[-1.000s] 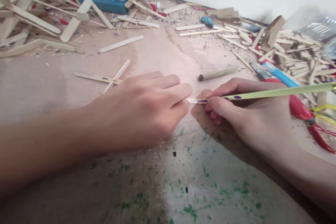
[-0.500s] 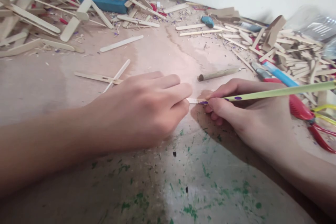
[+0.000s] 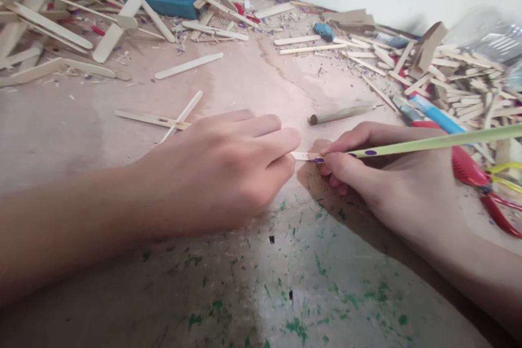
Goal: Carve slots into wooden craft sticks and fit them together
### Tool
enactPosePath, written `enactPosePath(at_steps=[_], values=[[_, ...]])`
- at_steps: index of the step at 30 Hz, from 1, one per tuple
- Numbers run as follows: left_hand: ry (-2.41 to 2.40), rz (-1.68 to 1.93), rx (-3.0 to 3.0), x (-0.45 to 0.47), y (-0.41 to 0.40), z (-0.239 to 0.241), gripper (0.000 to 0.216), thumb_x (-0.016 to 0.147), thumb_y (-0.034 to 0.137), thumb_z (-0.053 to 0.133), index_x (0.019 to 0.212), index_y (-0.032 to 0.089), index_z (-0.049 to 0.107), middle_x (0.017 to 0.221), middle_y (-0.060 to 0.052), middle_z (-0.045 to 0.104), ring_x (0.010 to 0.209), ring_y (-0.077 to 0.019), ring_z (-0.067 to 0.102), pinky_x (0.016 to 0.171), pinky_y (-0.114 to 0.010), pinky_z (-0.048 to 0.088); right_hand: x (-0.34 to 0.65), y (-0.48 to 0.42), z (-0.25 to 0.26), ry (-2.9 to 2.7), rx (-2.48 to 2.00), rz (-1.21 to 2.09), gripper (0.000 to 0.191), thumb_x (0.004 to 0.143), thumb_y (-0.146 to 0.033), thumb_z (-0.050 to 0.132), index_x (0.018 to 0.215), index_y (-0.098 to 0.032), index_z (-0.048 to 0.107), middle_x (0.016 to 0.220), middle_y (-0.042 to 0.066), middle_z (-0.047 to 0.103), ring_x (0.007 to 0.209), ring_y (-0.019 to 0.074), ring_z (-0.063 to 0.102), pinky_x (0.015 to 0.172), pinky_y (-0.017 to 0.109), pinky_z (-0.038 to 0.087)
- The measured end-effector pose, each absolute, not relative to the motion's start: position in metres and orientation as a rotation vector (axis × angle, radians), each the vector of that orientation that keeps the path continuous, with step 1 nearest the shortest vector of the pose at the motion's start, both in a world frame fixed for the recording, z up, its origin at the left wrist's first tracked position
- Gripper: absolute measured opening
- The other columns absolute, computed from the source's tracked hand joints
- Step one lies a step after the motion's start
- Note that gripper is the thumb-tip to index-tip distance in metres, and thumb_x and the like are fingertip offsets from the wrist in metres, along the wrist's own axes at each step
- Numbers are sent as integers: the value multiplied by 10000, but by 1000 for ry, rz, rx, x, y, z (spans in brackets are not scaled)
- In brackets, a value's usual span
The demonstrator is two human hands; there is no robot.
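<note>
My left hand (image 3: 228,168) lies knuckles-up on the worktop with its fingers curled, pinching a small pale wooden stick (image 3: 302,156) flat against the surface. My right hand (image 3: 383,174) is closed around a long yellow-green paintbrush (image 3: 428,144) marked with purple dots. The brush tip, loaded with purple paint, touches the stick's exposed end just right of my left fingertips. The two hands nearly meet at that spot.
Heaps of wooden craft sticks lie at the far left (image 3: 61,32) and far right (image 3: 457,76). A wooden-handled awl (image 3: 342,114) lies just beyond my right hand. Red-handled pliers (image 3: 481,185), a blue pen (image 3: 436,117) and a blue box (image 3: 163,0) surround the green-speckled worktop (image 3: 285,283).
The hands, stick and brush stay almost still; only the view shifts slightly.
</note>
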State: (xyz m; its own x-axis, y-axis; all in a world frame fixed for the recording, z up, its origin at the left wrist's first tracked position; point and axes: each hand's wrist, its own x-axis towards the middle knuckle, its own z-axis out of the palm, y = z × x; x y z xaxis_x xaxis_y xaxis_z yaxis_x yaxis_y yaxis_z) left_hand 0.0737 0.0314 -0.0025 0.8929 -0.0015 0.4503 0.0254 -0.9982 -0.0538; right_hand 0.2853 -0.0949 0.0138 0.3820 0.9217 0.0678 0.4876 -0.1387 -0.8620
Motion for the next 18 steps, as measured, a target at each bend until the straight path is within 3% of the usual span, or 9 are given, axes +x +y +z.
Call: enactPosePath(at_steps=[6,18], values=[[-8,-709,-3024,75,31,-4,381,1118,99,466,825,191,691,853,-41,648,794,-215,591,718,-424,413,285,-95,18,-1223,-1827,640,134,858,-205,829,753,-264,769,600,-31,680,506,125,581,468,271,412],[1,-707,-3026,73,31,-3,352,1116,95,485,842,184,688,858,-42,648,800,-211,597,732,-416,409,286,-98,7,-1246,-1716,622,148,882,-157,852,772,-236,792,585,-38,675,474,96,556,414,227,413]])
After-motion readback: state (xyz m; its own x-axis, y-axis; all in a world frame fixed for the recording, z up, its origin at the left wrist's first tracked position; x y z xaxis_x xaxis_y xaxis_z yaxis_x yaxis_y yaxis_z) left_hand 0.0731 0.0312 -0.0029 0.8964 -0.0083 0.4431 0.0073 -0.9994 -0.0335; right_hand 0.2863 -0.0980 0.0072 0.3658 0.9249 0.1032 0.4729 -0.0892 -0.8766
